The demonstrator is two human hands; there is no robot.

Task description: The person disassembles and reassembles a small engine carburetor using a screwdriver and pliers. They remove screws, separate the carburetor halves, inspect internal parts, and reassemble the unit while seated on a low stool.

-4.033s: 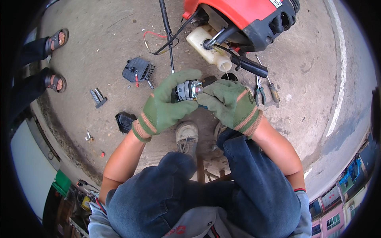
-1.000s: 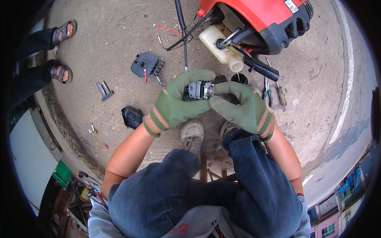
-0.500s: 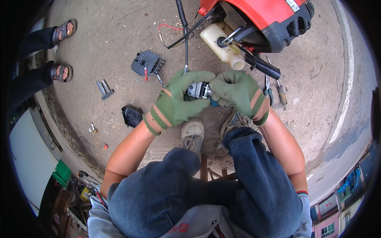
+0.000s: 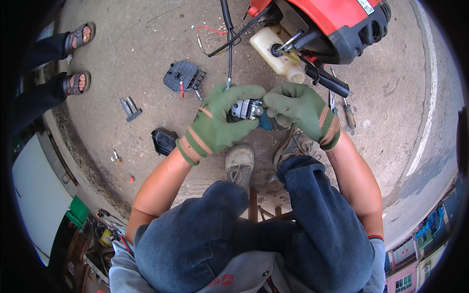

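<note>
My left hand [image 4: 220, 122], in a green glove with striped cuff, is closed round a small grey and silver metal carburetor [image 4: 244, 109] with a clear primer bulb on its right side. My right hand [image 4: 298, 112], gloved the same way, has its fingers curled together just right of the carburetor; whether they hold anything is hidden. A blue item [image 4: 265, 123] shows under the hands, too covered to name.
Above are a red and black engine [image 4: 322, 19] with a translucent fuel tank [image 4: 268, 51]. Around lie a black housing plate [image 4: 183, 75], black cover [image 4: 163, 140], metal pins [image 4: 131, 107], pliers and screwdriver [image 4: 350, 117]. Another person's sandalled feet [image 4: 77, 83] are at left.
My right hand has shifted slightly right and up from the carburetor's side, its fingers more curled than a second ago, uncovering the blue item. My left hand keeps its grip on the carburetor.
</note>
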